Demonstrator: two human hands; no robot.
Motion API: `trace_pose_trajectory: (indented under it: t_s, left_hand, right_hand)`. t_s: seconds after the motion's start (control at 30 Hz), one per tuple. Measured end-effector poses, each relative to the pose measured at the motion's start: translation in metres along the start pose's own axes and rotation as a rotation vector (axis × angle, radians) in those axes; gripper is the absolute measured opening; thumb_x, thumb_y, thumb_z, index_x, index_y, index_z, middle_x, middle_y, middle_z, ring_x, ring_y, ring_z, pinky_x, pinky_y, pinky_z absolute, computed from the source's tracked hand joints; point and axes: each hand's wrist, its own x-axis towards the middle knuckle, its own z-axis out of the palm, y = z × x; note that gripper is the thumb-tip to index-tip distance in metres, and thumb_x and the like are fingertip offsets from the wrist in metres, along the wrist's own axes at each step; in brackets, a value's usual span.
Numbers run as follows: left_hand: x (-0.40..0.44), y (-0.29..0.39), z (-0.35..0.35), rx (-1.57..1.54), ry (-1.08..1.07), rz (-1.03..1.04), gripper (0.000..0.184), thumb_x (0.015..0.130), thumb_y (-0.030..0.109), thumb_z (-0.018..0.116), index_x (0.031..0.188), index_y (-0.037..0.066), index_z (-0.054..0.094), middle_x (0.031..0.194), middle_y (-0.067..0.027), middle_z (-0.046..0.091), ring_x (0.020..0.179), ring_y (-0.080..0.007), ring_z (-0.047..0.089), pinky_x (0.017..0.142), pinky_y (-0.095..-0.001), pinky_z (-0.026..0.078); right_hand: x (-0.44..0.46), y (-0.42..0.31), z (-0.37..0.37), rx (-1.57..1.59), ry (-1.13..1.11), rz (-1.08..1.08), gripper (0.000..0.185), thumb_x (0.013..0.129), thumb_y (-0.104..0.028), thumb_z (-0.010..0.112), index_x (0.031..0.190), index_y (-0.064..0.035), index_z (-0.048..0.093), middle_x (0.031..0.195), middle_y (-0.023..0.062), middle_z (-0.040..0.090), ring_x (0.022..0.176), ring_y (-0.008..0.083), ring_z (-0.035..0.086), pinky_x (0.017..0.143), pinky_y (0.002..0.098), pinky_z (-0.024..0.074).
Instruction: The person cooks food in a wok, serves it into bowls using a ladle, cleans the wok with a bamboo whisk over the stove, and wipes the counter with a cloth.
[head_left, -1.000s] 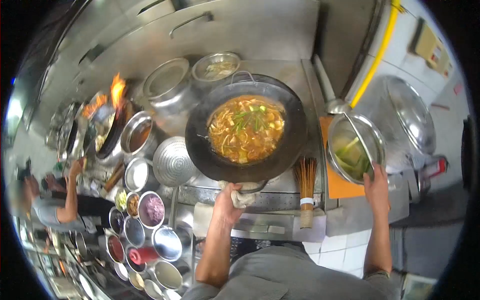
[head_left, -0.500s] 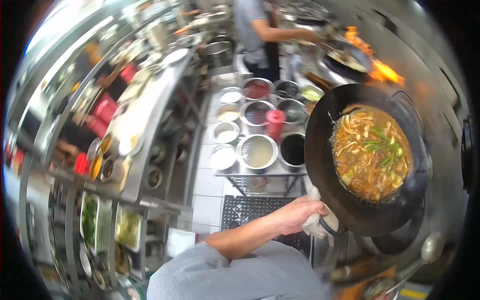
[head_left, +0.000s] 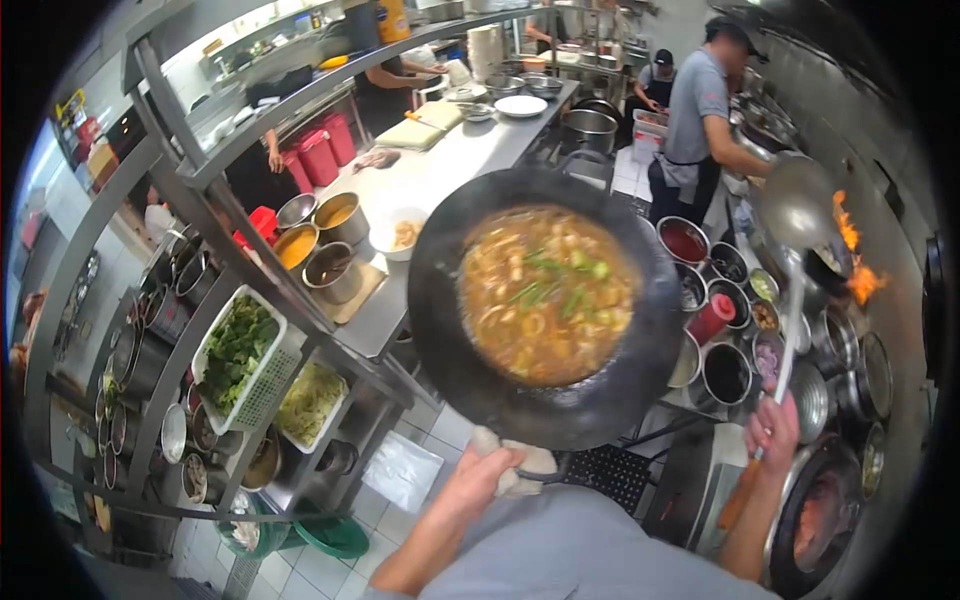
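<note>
One soup-filled wok (head_left: 445, 325), one cloth (head_left: 522, 462), one raised ladle (head_left: 798, 205): the left hand (head_left: 484, 478), forearm slanting, clasps cloth at the wok's handle; the right hand (head_left: 773, 432), curled, grips the ladle.

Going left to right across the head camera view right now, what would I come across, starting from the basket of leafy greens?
Basket of leafy greens → wok of soupy food → red bottle → ladle → flames.

Busy restaurant kitchen: flames (head_left: 858, 250) leaping at stove line, worker (head_left: 695, 110) in cap and apron standing there, steel shelving (head_left: 180, 120) holding greens basket (head_left: 240, 358), sauce pots (head_left: 333, 272) crowding long steel counter (head_left: 470, 160).
</note>
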Motion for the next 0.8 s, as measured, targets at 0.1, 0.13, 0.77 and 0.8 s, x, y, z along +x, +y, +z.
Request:
trace_pose_trajectory:
  t_s: [0.1,0.13,0.77,0.8]
  left_hand:
    - [-0.014,-0.016,-0.036,-0.162,0.157,0.093,0.035,0.088,0.007,0.062,0.121,-0.004,0.059,0.108,-0.0117,0.069,0.097,-0.0213,0.068,0.082,-0.0364,0.056]
    - [-0.019,-0.019,-0.043,-0.205,0.221,0.095,0.035,0.087,0.007,0.062,0.121,-0.004,0.060,0.108,-0.0117,0.069,0.097,-0.0215,0.068,0.081,-0.0367,0.057]
    - [0.066,-0.099,-0.034,-0.797,0.808,0.334,0.031,0.088,0.012,0.060,0.114,-0.005,0.063,0.109,-0.0177,0.071,0.098,-0.0327,0.071,0.088,-0.0472,0.057]
    - [0.070,-0.100,-0.031,-0.807,0.826,0.325,0.035,0.087,0.013,0.059,0.116,-0.006,0.064,0.111,-0.0194,0.071,0.100,-0.0345,0.071,0.091,-0.0482,0.057]
  right_hand:
    - [0.055,0.027,0.085,0.023,-0.341,0.150,0.027,0.102,-0.017,0.054,0.124,-0.0037,0.050,0.067,-0.0048,0.037,0.041,0.0037,0.033,0.034,0.0228,0.0327]
    - [0.072,0.041,0.106,0.067,-0.394,0.222,0.026,0.101,-0.016,0.055,0.124,-0.0042,0.051,0.066,-0.0050,0.037,0.042,0.0037,0.034,0.034,0.0226,0.0330]
    - [0.296,0.254,0.426,-0.878,-1.158,-0.192,0.057,0.092,-0.017,0.058,0.143,0.0041,0.042,0.130,0.0331,0.059,0.125,0.0438,0.057,0.107,0.0427,0.0439]
    - [0.299,0.260,0.428,-0.873,-1.187,-0.234,0.058,0.093,-0.017,0.057,0.144,0.0038,0.041,0.131,0.0336,0.058,0.126,0.0446,0.056,0.107,0.0429,0.0441]
